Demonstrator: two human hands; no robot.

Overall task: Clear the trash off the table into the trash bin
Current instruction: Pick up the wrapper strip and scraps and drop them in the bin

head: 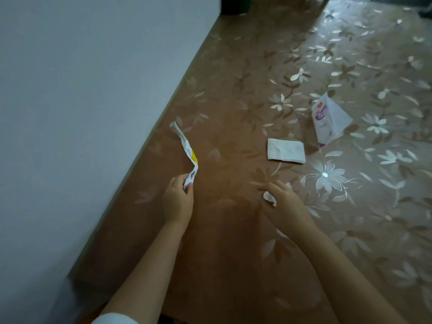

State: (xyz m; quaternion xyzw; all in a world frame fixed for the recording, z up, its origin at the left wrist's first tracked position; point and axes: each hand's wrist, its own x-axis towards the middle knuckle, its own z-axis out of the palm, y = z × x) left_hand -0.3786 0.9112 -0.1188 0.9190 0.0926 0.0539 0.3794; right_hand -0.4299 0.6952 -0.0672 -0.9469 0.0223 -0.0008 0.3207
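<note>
My left hand (178,199) pinches the near end of a long white wrapper strip (185,146) with a yellow patch; the strip stretches away toward the wall. A small crumpled white paper scrap (269,198) sits in the curled fingers of my right hand (281,202), low over the table. A folded white tissue (286,150) lies flat beyond my right hand. Further right stands a white and purple packet (328,119), tilted on the cloth. All of it is on a table covered with a brown floral cloth (233,90).
A pale wall (81,90) runs along the table's left edge. A dark object with a green side (235,4) stands at the far end of the table, cut off by the frame. No trash bin can be made out with certainty.
</note>
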